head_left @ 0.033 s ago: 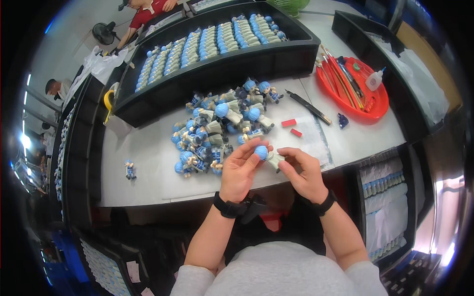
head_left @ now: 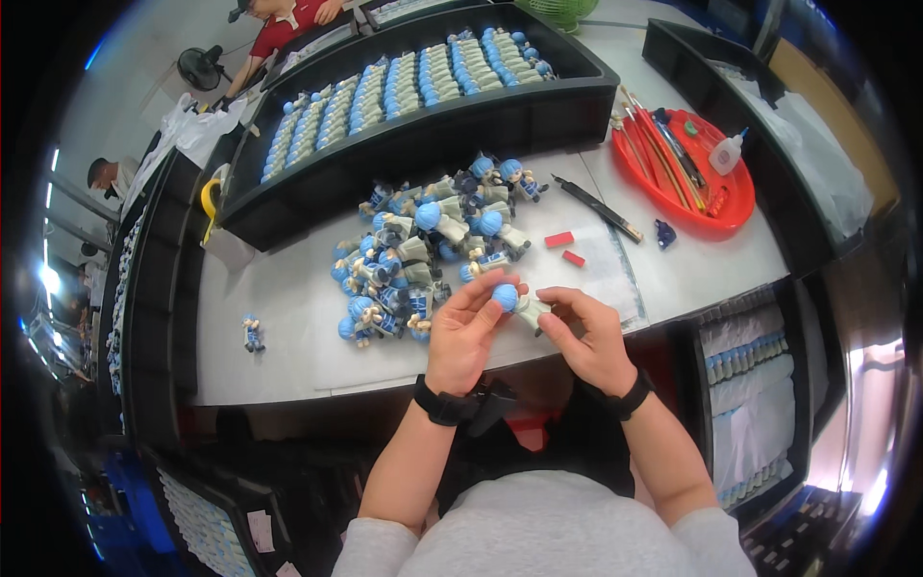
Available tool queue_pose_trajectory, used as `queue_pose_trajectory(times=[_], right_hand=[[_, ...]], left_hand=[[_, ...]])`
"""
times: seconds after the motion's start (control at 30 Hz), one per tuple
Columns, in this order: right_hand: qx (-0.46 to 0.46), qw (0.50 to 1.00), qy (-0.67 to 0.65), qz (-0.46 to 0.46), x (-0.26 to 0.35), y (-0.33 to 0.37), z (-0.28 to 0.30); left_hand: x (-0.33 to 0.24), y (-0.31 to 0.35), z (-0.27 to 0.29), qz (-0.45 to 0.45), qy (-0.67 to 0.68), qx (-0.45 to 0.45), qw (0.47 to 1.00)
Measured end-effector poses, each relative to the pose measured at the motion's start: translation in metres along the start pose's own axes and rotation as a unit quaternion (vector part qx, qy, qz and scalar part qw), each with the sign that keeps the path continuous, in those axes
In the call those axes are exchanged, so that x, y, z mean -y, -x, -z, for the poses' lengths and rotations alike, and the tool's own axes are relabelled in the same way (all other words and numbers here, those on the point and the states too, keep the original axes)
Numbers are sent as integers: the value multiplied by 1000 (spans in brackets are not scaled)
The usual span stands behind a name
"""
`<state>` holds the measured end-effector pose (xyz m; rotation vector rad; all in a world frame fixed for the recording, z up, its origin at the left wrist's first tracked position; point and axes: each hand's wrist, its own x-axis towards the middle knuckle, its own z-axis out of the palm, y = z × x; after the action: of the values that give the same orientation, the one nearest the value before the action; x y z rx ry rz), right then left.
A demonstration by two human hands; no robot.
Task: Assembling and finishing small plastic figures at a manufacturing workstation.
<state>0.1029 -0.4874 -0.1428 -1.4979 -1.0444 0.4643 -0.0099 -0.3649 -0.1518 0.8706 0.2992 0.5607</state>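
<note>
Between my two hands, over the front edge of the white table, is a small figurine (head_left: 528, 310) with a blue round head and a pale grey-green cape or body. My left hand (head_left: 468, 332) pinches its head between thumb and fingers. My right hand (head_left: 588, 338) closes thumb and fingertips on the lower end of its body. Just beyond my left hand lies a loose heap of similar blue-haired figurines (head_left: 389, 255). One figurine (head_left: 252, 333) stands or lies apart at the left of the table.
A black tray (head_left: 423, 142) with rows of figurines spans the back. To the right are a craft knife (head_left: 598, 208), two red blocks (head_left: 559, 239), a dark blue piece (head_left: 664, 234) and a red dish (head_left: 723, 223) with brushes and a small bottle (head_left: 727, 154). Other people sit far left.
My hands keep the same hold on the figurine. The whole view has shifted very slightly; nothing on the table has visibly moved.
</note>
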Motion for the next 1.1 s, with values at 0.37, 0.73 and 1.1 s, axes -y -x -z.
queue_pose_trajectory(times=[0.37,0.73,1.1], right_hand=[[-3,999,-40,13,3,3,5],[44,992,61,-103,38,-24,8],[116,971,203,-43,68,-3,53]], left_hand=[[5,0,-1,-19,-132,35,990],[4,5,1,4,-108,57,993],[0,5,2,9,-65,98,993]])
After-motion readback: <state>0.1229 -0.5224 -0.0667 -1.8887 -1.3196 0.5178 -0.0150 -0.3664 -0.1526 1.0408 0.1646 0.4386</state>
